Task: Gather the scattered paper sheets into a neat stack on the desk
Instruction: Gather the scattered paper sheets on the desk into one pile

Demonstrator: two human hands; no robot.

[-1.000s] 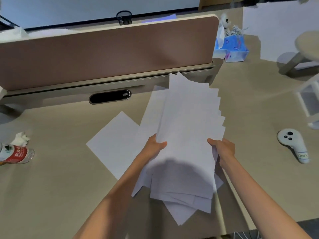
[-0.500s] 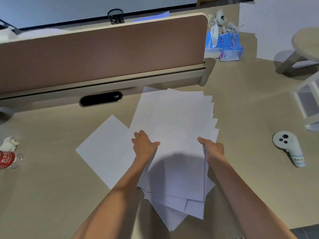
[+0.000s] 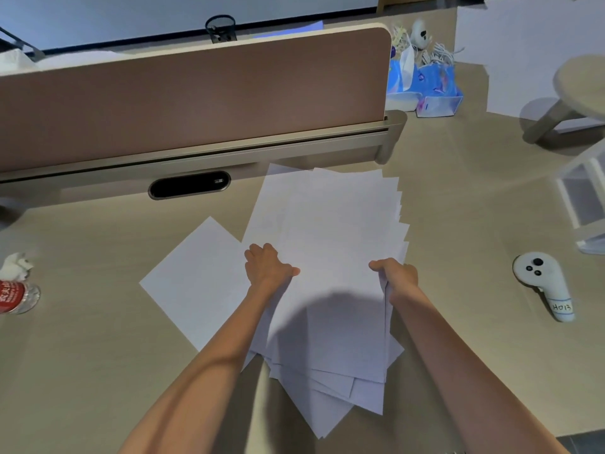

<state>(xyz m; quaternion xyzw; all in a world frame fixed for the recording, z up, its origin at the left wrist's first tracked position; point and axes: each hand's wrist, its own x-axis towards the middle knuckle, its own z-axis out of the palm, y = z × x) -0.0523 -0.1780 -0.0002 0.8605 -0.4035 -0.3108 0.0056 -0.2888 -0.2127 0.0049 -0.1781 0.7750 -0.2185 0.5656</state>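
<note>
sheets (image 3: 327, 244) lay mid-desk (image 3: 98, 355), fanned & uneven. left hand (image 3: 266, 270) & right hand (image 3: 397, 276) each gripped a side edge. light, floppy, slippery; best squeezed at both long edges.

A thick, untidy bundle of white sheets (image 3: 330, 244) lies fanned on the tan desk (image 3: 82, 355), its edges staggered down the right side and its corners splayed at the near end. The left hand (image 3: 266, 268) and right hand (image 3: 397, 276) grip its sides. A single sheet (image 3: 193, 280) lies flat and skewed just to its left, partly under it.
</note>
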